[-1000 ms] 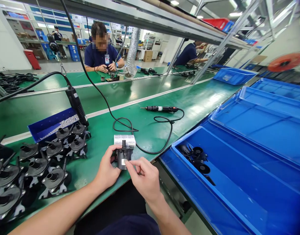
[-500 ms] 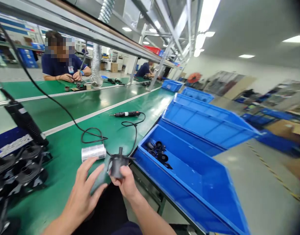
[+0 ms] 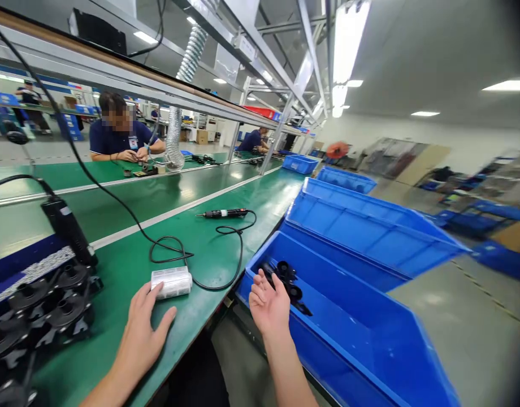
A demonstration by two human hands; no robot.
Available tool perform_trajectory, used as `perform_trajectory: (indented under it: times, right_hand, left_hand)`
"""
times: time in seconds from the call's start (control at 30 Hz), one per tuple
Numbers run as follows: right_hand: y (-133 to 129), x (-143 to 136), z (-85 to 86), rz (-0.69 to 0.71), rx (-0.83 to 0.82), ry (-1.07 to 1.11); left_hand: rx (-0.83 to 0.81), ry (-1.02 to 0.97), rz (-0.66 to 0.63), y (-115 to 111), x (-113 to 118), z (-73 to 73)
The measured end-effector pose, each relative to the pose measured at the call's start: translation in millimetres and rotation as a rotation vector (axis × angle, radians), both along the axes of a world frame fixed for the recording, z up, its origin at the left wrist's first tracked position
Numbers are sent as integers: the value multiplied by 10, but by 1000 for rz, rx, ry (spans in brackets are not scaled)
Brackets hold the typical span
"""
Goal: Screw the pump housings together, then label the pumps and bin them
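Note:
My left hand (image 3: 142, 330) lies over the green bench with its fingers spread, the fingertips at the near side of a white roll of labels (image 3: 173, 281). Over the near rim of a blue bin (image 3: 349, 333), my right hand (image 3: 269, 305) is turned palm up. Its fingers are loosely curled, the thumb stands apart, and nothing shows in it. Just behind that hand, several black plastic parts (image 3: 287, 271) lie together in the bin's far left corner, partly hidden by the fingers.
A black electric screwdriver (image 3: 224, 213) with a looped cord lies on the bench (image 3: 209, 249). Another black screwdriver (image 3: 69, 229) hangs at left above a tray of small screws (image 3: 35, 280). Rows of black parts (image 3: 43, 311) stand beside it. A co-worker (image 3: 124, 133) sits across the bench.
The black part with a stem has left my right hand, which has moved right to the bin. My left hand has come down beside the label roll. The view has shifted slightly.

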State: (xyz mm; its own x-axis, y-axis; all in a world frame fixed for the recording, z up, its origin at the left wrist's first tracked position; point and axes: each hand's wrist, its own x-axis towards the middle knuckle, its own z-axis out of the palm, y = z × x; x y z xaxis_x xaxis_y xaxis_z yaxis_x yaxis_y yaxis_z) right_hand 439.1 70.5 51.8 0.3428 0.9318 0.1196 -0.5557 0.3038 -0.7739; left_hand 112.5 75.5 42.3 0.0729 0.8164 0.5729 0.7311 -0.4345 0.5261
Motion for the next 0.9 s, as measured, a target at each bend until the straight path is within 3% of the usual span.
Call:
perform_trajectory:
  times: [0.17, 0.3, 0.4, 0.5, 0.57, 0.67, 0.8, 0.9]
  right_hand:
    - [168, -741, 110, 136, -24, -534]
    - [409, -1060, 206, 183, 42, -775]
    - [484, -1115, 212, 300, 77, -824]
    - [377, -1099, 161, 440, 102, -858]
    - [265, -1064, 118, 497, 112, -951]
    - [155, -1007, 75, 470, 122, -1099]
    - [152, -995, 66, 388, 151, -1183]
    - [158, -1018, 83, 336, 193, -1244]
  left_hand:
    - [-23, -145, -26, -70, 1, 119]
    - [-11, -239, -90, -138, -4, 212]
    - [26, -272, 1, -177, 1, 250]
    - [66, -290, 141, -178, 9, 246]
    - [-38, -247, 41, -167, 18, 235]
    - [-219, -218, -137, -168, 38, 234]
    - [-282, -309, -117, -204, 45, 264]
    - [-182, -290, -132, -219, 33, 274]
